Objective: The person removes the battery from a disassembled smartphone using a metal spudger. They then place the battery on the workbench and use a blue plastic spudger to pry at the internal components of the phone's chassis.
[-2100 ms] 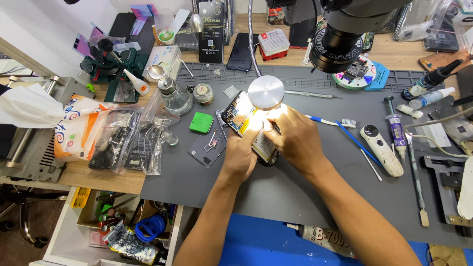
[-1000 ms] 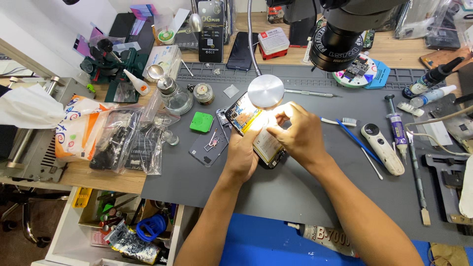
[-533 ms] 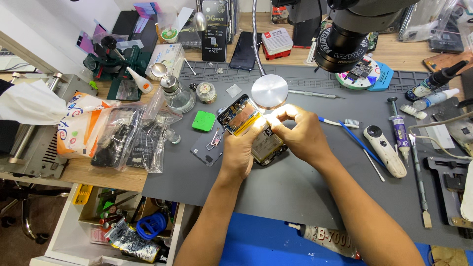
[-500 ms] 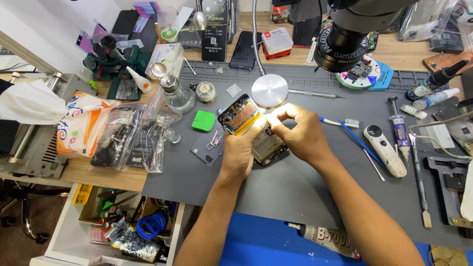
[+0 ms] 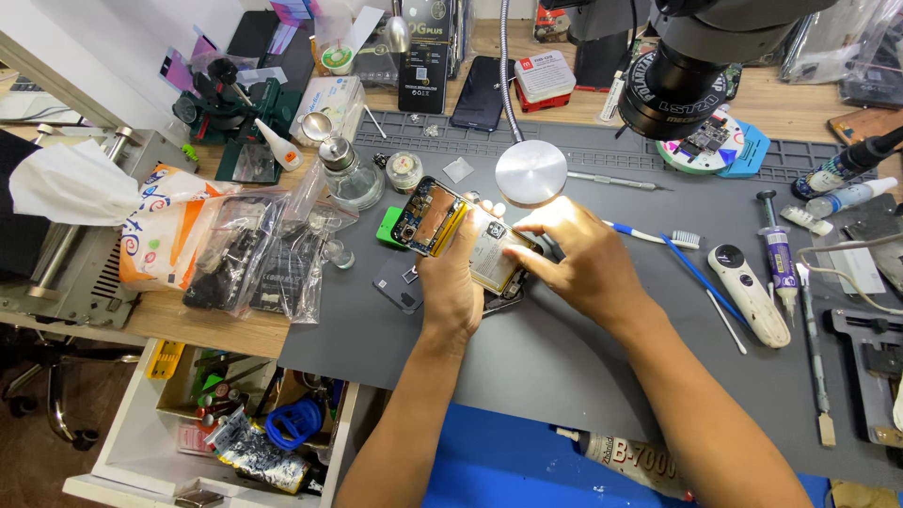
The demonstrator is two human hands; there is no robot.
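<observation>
An opened phone [image 5: 435, 218], its back off and board and battery bay showing, lies tilted near the middle of the grey work mat [image 5: 583, 348], with a pale flat battery [image 5: 491, 258] held just at its 4 o'clock edge. The left hand [image 5: 453, 282] comes up from 6 o'clock, its fingers curled around the phone's lower end and the battery's side. The right hand [image 5: 572, 256] reaches in from 4 o'clock, fingertips pinched closed on the battery's top edge. At 12 o'clock from the hands stands a round metal lamp base [image 5: 531, 172] under a black microscope head [image 5: 679, 77]. At 3 o'clock lie a toothbrush [image 5: 651, 235] and a white handheld tool [image 5: 749, 293]. At 9 o'clock sits a green pad [image 5: 389, 226], beyond it clear plastic bags [image 5: 256, 256].
</observation>
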